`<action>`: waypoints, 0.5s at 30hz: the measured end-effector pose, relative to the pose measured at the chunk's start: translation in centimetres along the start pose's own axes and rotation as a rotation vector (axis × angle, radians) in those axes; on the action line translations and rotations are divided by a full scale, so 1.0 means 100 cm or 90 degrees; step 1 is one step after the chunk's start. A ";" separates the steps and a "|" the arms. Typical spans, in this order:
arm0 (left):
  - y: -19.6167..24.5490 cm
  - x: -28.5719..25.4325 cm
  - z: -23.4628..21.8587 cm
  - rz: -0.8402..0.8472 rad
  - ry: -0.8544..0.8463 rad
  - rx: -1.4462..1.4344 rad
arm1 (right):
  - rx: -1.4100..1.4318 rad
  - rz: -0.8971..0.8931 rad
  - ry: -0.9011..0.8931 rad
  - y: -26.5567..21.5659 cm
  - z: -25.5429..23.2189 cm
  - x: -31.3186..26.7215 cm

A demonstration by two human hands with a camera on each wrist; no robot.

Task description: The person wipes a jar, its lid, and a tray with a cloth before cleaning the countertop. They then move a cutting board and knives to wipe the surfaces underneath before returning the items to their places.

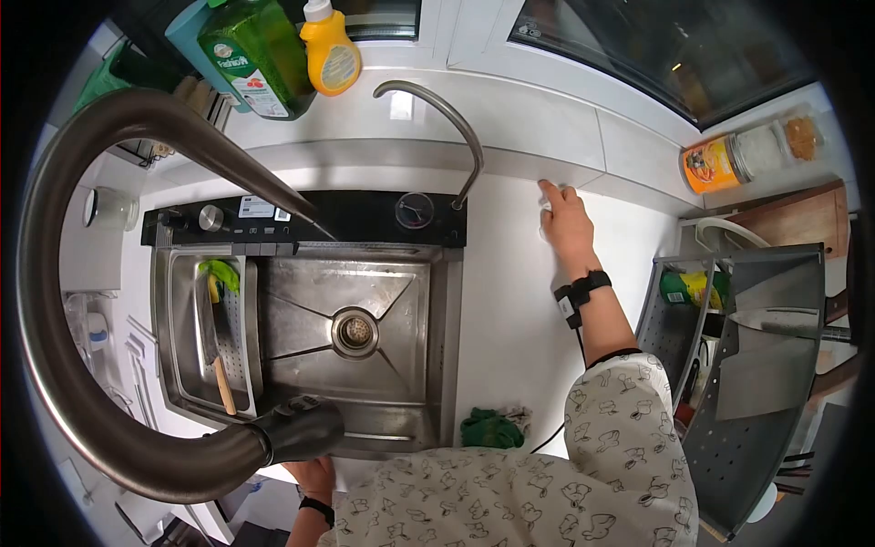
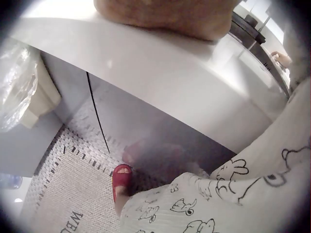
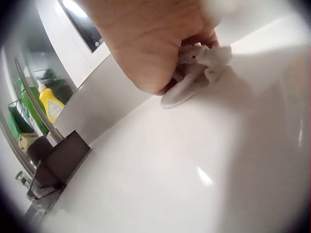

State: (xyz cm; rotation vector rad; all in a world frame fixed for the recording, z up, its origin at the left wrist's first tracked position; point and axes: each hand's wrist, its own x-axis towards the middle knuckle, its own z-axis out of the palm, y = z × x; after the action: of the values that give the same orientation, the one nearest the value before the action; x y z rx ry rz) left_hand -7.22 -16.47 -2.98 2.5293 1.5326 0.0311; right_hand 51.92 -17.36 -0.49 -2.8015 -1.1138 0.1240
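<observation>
My right hand (image 1: 569, 226) reaches to the far side of the white counter (image 1: 506, 319), by the foot of the backsplash. In the right wrist view its curled fingers grip a crumpled greyish-white cloth (image 3: 199, 73) against the counter surface. From the head view that cloth hardly shows against the white. My left hand (image 1: 314, 479) rests on the counter's front edge below the sink, partly hidden by the big faucet (image 1: 301, 428). The left wrist view shows only the base of this hand (image 2: 170, 14) lying on the edge, with the fingers out of sight.
Left of the right hand is a steel sink (image 1: 401, 365); a knife (image 1: 208, 319) lies in its side basket. A green cloth (image 1: 492, 428) sits at the counter's front. On the right stands a dark knife rack (image 1: 756, 447). Bottles, one yellow (image 1: 330, 55), line the back ledge.
</observation>
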 end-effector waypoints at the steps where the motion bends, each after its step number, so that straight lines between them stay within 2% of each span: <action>1: 0.000 0.001 0.000 -0.006 -0.022 0.004 | 0.000 0.003 0.002 0.010 0.001 -0.001; 3: 0.002 0.004 -0.001 0.007 -0.010 0.000 | -0.017 0.026 0.051 0.025 0.002 -0.002; 9: 0.007 0.001 -0.007 -0.008 -0.019 -0.052 | -0.068 0.112 0.007 0.040 -0.009 -0.007; 11: 0.010 0.002 -0.008 -0.031 -0.029 -0.067 | -0.078 0.207 0.014 0.046 -0.008 -0.007; 12: 0.012 0.003 -0.009 -0.016 -0.022 -0.077 | -0.048 0.211 0.005 0.042 -0.011 -0.006; 13: 0.014 0.003 -0.012 -0.004 -0.015 -0.086 | -0.043 0.202 0.003 0.036 -0.008 -0.004; 14: 0.015 0.003 -0.013 -0.015 -0.011 -0.081 | 0.050 0.096 0.035 0.027 -0.004 -0.001; 15: 0.017 0.002 -0.016 -0.057 -0.055 -0.116 | 0.144 -0.009 0.064 0.018 0.000 0.002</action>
State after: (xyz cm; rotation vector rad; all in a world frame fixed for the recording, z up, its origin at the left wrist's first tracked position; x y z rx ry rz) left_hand -5.81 -16.79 -1.16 2.2893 1.5339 0.0474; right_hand 53.30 -18.56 -0.73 -2.5703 -1.0273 0.1003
